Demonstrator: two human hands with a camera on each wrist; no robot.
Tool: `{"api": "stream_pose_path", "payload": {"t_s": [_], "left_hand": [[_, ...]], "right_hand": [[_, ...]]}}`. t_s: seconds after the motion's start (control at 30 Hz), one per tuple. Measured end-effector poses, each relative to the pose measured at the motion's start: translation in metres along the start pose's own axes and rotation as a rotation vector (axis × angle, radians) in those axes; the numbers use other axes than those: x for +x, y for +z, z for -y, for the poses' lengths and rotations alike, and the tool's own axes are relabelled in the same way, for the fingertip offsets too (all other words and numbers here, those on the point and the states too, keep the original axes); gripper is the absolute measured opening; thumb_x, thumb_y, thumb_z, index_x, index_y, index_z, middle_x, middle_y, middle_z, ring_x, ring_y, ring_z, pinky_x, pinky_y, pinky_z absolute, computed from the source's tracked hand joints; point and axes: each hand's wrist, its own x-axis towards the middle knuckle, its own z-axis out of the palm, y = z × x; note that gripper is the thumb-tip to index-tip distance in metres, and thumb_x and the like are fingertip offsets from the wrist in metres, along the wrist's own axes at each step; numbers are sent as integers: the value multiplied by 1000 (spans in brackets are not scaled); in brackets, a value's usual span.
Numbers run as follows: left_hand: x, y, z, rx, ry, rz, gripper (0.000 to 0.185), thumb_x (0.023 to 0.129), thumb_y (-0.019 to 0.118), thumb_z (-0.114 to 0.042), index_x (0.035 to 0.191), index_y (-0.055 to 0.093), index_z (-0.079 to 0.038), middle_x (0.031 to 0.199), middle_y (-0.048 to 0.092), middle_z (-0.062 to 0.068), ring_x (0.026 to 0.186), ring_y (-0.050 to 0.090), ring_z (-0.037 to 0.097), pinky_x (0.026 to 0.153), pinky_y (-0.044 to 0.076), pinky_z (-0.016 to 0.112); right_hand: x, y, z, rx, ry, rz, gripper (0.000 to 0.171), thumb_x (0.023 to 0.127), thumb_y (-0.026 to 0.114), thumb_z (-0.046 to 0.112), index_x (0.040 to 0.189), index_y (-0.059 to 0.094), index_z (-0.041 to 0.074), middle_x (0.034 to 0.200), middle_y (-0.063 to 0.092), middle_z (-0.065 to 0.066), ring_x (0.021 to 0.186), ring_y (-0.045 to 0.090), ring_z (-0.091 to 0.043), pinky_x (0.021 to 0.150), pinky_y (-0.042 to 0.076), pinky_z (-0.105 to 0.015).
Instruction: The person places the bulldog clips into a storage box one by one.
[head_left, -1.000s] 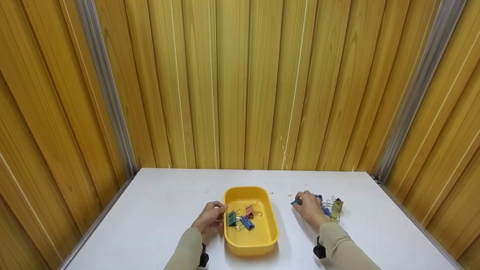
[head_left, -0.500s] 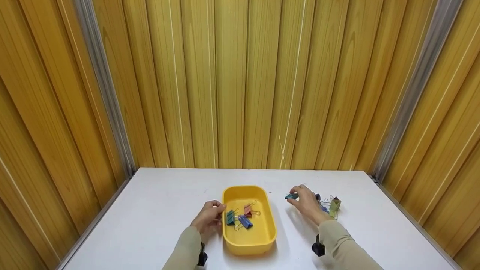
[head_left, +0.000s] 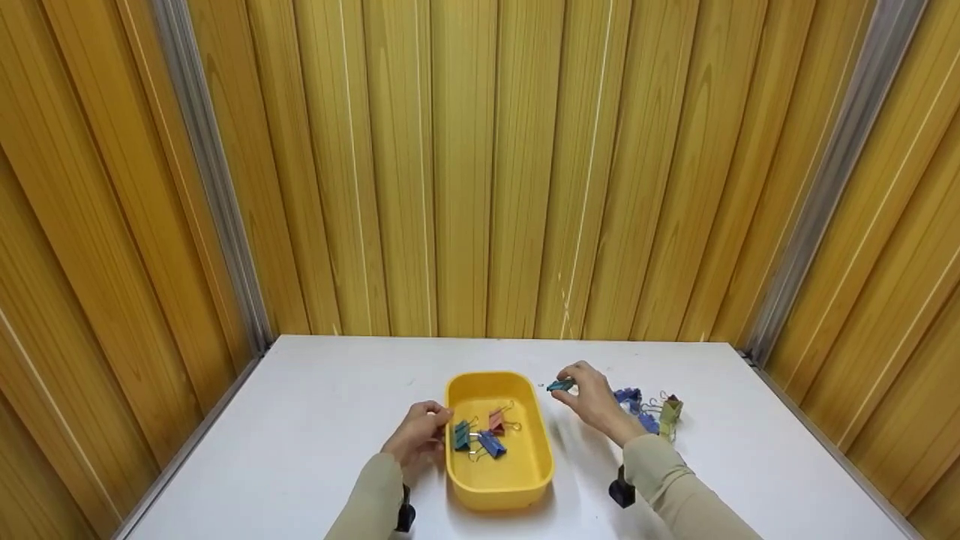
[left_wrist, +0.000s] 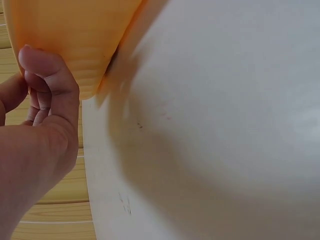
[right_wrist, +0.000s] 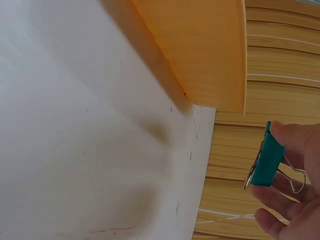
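1. Nearest us on the white table (head_left: 300, 450) stands the yellow tray (head_left: 501, 498). It looks like thin, smooth plastic, likely light enough to skid, so we would steady it by a long side.
2. Our left hand (head_left: 417, 433) does so, pinching the left rim between thumb and curled fingers.
3. Inside lie a blue clip (head_left: 492, 444), a green clip (head_left: 462, 436) and a pink clip (head_left: 497, 422). We judge them light, hard and not fragile; their wire loops could hook one another.
4. Right of the tray, well apart from it, blue clips (head_left: 648, 422) and an olive clip (head_left: 671, 411) sit bunched, with a dark red bit behind the olive one. We would lift each by its body, lest a wire drag a neighbour along.
5. Our right hand (head_left: 592, 397) pinches a teal clip (right_wrist: 268, 157) above the table, just beyond the tray's right wall and not touching it. Thumb and fingers press opposite ends of its body, while one wire handle sticks out toward the palm. That hold seems sound: the body should be stiff, the coating perhaps slick, and squeezing the wires together would open the mouth.
6. Farthest off rises the wood-patterned wall (head_left: 517, 187).
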Motion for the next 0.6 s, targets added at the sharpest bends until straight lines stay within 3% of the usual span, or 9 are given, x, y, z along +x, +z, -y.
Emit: {"api": "stream_pose_path", "payload": {"t_s": [0.6], "left_hand": [[-2,-1,-1,-1,5,7,17,98,55,-23,99,52,-6,75,55,2,64,54,13,55,47,23]], "right_hand": [[8,13,30,28,-179,6,15,81,76,12,89,66,4,89,63,-9,83,65,-25,81,52,-43]]}}
